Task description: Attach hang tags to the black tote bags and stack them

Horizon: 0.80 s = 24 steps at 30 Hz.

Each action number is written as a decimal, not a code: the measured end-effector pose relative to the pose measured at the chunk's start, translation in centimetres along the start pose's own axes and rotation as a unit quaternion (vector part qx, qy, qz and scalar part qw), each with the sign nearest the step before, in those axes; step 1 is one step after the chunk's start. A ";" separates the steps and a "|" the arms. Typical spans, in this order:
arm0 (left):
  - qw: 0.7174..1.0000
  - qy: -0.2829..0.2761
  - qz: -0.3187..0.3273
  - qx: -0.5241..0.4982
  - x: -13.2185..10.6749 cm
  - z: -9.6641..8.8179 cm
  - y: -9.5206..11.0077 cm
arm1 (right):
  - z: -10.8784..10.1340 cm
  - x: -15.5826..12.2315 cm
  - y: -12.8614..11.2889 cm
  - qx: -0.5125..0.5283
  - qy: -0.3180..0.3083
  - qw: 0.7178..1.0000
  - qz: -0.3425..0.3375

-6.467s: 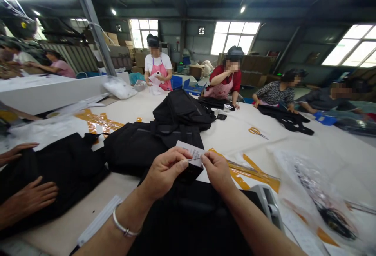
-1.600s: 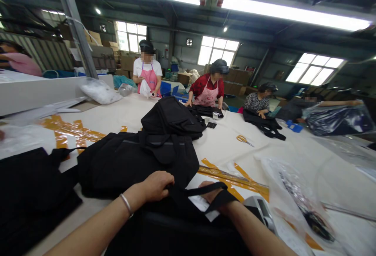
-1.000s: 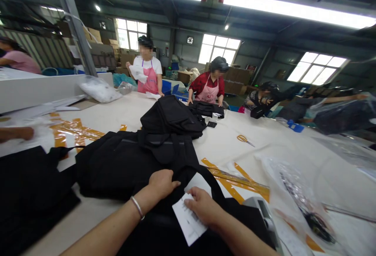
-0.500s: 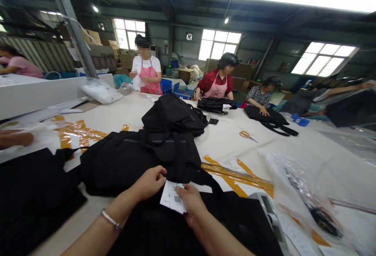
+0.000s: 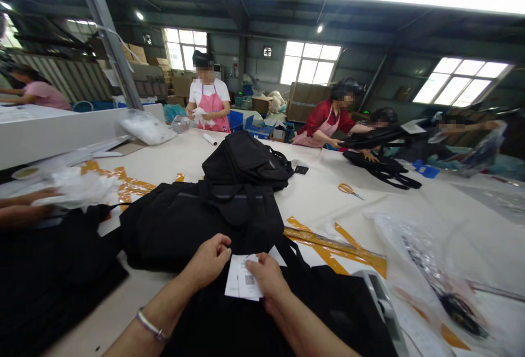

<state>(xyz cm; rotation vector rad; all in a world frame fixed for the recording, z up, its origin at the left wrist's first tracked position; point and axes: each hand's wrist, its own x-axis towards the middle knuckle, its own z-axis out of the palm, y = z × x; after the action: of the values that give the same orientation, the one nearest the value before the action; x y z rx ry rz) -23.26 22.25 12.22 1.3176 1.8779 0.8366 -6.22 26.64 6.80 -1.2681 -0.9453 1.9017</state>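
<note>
Between the thumb and fingers of my right hand (image 5: 271,278) are white paper tags (image 5: 241,285), overlapping and printed with a small square code. My left hand (image 5: 210,261) is just left of the tags' top edge, thumb and fingers pinched together. Whatever it may hold is too small to make out. Both hands are over a black bag (image 5: 229,327) lying in front of me, its strap running up at the right. Just beyond, another black bag (image 5: 164,226) lies flat, and behind that is a black bag pile (image 5: 246,157).
Orange-handled scissors (image 5: 348,190) and a black card (image 5: 301,170) lie on the white table (image 5: 320,204). Orange tape (image 5: 340,242) crosses it. A clear plastic bag (image 5: 435,269) is at the right. A co-worker's hands (image 5: 28,204) handle plastic at the left; other people stand opposite.
The red-sleeved co-worker has lifted a black bag and swung it rightward. At the left, a co-worker's hands and plastic have moved further into view. My hands keep nearly the same pose.
</note>
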 end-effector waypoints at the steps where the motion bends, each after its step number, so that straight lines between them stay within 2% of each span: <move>1: 1.000 0.001 0.007 0.003 0.0 0.3 0.3 | 0.1 0.0 0.0 0.001 0.001 1.000 0.000; 6: 0.999 -0.002 0.020 0.034 -1.8 0.8 1.1 | 0.6 0.2 0.0 0.010 0.008 1.000 0.005; 11: 0.998 0.005 0.012 0.066 -5.2 0.4 1.3 | 1.3 0.6 0.3 0.003 0.028 1.000 -0.013; 14: 0.996 0.015 0.001 0.083 -7.7 0.8 0.9 | 1.6 0.8 0.8 -0.003 0.043 0.999 -0.029; 17: 0.996 0.037 -0.012 0.078 -10.2 1.9 0.0 | 1.9 0.7 1.3 -0.014 0.064 0.997 -0.049; 20: 0.998 0.058 -0.019 0.010 -12.5 3.5 -0.5 | 2.2 0.3 1.6 -0.032 0.091 0.993 -0.075; 24: 0.995 0.014 -0.028 -0.089 -14.3 6.3 0.7 | 2.2 -0.3 1.6 -0.058 0.120 0.986 -0.097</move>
<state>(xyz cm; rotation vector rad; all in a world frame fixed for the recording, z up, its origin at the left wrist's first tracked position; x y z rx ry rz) -14.13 9.59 11.66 1.1442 1.8067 0.9743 -8.44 25.07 6.21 -1.3818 -1.0222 1.5256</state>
